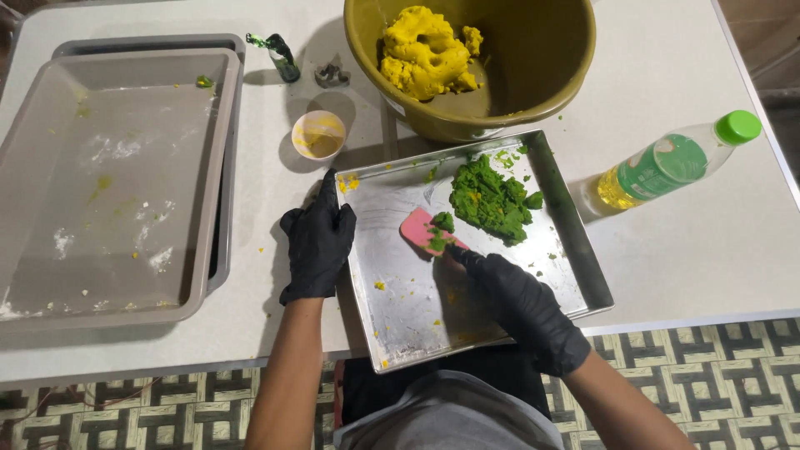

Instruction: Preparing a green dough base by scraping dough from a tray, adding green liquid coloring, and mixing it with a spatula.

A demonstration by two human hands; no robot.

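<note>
- The white table (683,250) carries everything; the stacked grey baking trays (108,183) sit off to my left, floury and smeared, out of the working area.
- The olive mixing bowl (533,75) stands just behind the steel tray, holding a lump of yellow dough (425,54) within easy reach.
- The steel tray (467,325) overhangs the table's near edge, so my left hand (317,246) lies flat on its left rim, fingers together and clamping nothing, seemingly to steady it.
- The green dough (492,200) lies heaped in the tray's far right corner.
- My right hand (521,308) is closed around a pink scraper (423,231), its blade on the tray floor beside the green dough, a bit stuck on it.
- The oil bottle (675,162) lies on its side at right.
- A small cup (318,135) and what may be a food-colouring bottle (282,54) stand behind.
</note>
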